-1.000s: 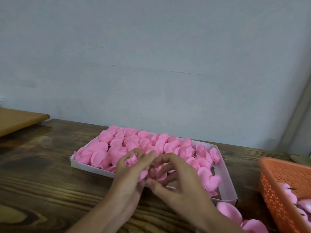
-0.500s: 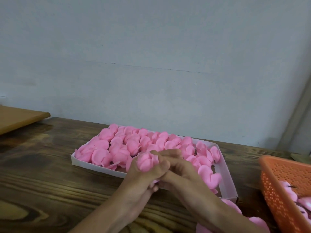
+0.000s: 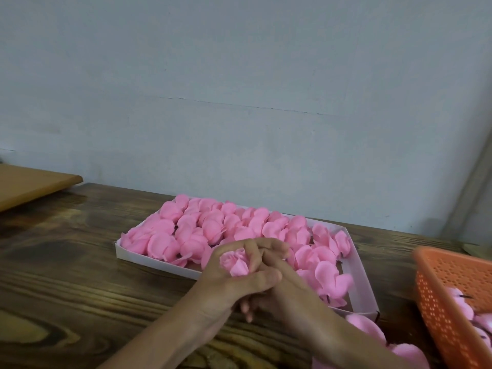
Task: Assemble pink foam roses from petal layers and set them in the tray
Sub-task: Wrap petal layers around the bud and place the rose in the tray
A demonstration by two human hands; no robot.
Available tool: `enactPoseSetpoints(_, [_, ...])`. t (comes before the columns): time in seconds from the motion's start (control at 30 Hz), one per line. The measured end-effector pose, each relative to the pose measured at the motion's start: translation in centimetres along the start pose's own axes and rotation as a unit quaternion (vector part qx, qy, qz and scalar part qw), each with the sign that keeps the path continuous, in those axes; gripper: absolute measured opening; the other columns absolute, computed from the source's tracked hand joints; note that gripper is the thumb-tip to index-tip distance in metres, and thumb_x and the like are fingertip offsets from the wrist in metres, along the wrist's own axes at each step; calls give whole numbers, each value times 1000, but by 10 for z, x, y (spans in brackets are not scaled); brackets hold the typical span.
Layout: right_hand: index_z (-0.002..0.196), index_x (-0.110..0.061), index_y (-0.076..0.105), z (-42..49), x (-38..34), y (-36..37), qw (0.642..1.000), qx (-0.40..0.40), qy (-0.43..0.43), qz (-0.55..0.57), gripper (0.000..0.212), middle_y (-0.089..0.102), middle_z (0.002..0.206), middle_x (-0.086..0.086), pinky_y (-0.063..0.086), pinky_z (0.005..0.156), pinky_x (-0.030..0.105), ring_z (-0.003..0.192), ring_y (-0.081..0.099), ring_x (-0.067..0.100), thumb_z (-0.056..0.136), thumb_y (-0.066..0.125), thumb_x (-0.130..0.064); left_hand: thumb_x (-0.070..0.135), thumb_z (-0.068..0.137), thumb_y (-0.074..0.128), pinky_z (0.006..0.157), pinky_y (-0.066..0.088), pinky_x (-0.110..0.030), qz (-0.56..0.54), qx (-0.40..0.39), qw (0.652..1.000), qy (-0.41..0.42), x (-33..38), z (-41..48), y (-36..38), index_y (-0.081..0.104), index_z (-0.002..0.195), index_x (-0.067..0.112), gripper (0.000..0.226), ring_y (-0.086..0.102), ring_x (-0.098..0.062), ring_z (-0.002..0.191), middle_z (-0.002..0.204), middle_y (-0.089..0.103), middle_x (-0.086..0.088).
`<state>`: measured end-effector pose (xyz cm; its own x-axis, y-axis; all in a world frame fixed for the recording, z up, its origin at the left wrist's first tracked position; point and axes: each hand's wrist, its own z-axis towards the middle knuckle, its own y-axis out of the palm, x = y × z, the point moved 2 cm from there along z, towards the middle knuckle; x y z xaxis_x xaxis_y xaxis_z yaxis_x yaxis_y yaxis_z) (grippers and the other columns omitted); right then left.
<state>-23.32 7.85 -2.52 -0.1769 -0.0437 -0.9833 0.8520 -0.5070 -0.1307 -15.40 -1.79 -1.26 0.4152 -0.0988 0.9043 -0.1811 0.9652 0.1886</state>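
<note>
A pink foam rose is cupped between both hands just in front of the white tray's near wall. My left hand wraps round it from the left, thumb across the front. My right hand comes in from the right, its fingers curled over the rose's top and right side. The tray holds several finished pink roses in rows; its near right corner shows bare floor.
An orange perforated basket with more pink pieces stands at the right edge. Loose pink petal layers lie on the dark wooden table between tray and basket. A light wooden board sits far left, the wall close behind.
Both hands have closed tighter round the rose, which now shows only as a small bud between the fingers. The hands sit slightly lower and nearer to me.
</note>
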Motion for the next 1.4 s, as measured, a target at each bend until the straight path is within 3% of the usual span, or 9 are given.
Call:
enactPoseSetpoints(0.13, [112, -27, 54, -12, -7, -5, 984, 31, -162, -69, 22, 64, 87, -4, 58, 70, 45, 75, 63, 20, 103, 52, -47, 28, 76, 84, 51, 46, -27, -23, 0, 1000, 8, 0, 2, 1, 71, 96, 21, 24, 66, -22, 88, 132, 68, -15])
enactPoseSetpoints(0.23, [113, -20, 52, -14, -14, -8, 961, 72, -243, -111, 19, 61, 95, -4, 56, 69, 45, 83, 63, 18, 104, 54, -37, 34, 71, 93, 74, 55, -45, -70, 12, 997, -7, -1, 3, 1, 76, 100, 17, 38, 66, -33, 102, 126, 67, -19])
enactPoseSetpoints(0.33, [108, -23, 61, -16, -18, -10, 937, 119, -289, -155, 11, 63, 97, -2, 53, 71, 49, 88, 62, 23, 100, 60, -29, 14, 81, 83, 92, 57, -47, -124, -15, 992, 13, 3, 4, 2, 77, 99, 12, 19, 65, -37, 121, 137, 61, -26])
enactPoseSetpoints(0.6, [94, -24, 80, -15, -22, -14, 931, 156, -302, -132, 16, 76, 96, -6, 48, 60, 21, 69, 63, 13, 82, 72, -19, 13, 90, 77, 106, 52, -40, -157, -69, 985, 23, 6, 4, -1, 64, 134, 7, 46, 56, -35, 136, 147, 57, -20])
enactPoseSetpoints(0.7, [93, -26, 80, -16, -20, -15, 931, 170, -292, -140, 15, 75, 91, -4, 50, 57, 27, 70, 65, 16, 83, 70, -21, 14, 90, 77, 103, 53, -41, -147, -73, 986, 27, 5, 4, -1, 67, 128, 6, 40, 57, -37, 134, 145, 58, -22])
enactPoseSetpoints(0.87, [96, -23, 79, -17, -22, -13, 927, 175, -287, -166, 12, 71, 85, -4, 53, 57, 43, 70, 65, 20, 88, 70, -21, 19, 84, 83, 89, 59, -40, -143, -19, 989, 34, 6, 5, 0, 74, 92, 11, 14, 66, -36, 122, 136, 65, -21])
enactPoseSetpoints(1.03, [110, -22, 78, -21, -27, -8, 910, 136, -304, -248, 20, 64, 104, -6, 52, 72, 22, 95, 65, 17, 95, 66, -19, 20, 75, 88, 73, 62, -41, -124, 90, 988, 38, 5, 5, -3, 64, 74, 9, 26, 73, -39, 105, 118, 72, -22])
enactPoseSetpoints(1.23, [98, -38, 67, -20, -23, -13, 914, 204, -271, -222, 17, 55, 98, -11, 46, 63, 21, 86, 60, 16, 85, 74, -29, 30, 68, 93, 50, 52, -30, 65, 242, 966, 58, 6, 3, -15, 59, 65, 13, 38, 57, -21, 48, 56, 59, -11])
enactPoseSetpoints(1.4, [105, -31, 68, -20, -25, -11, 890, 183, -317, -273, 21, 61, 106, -9, 52, 72, 29, 99, 62, 20, 87, 79, -28, 11, 67, 96, 51, 55, -28, 176, 230, 954, 80, 0, 4, -15, 65, 73, 19, 32, 67, -17, 62, 70, 67, -4])
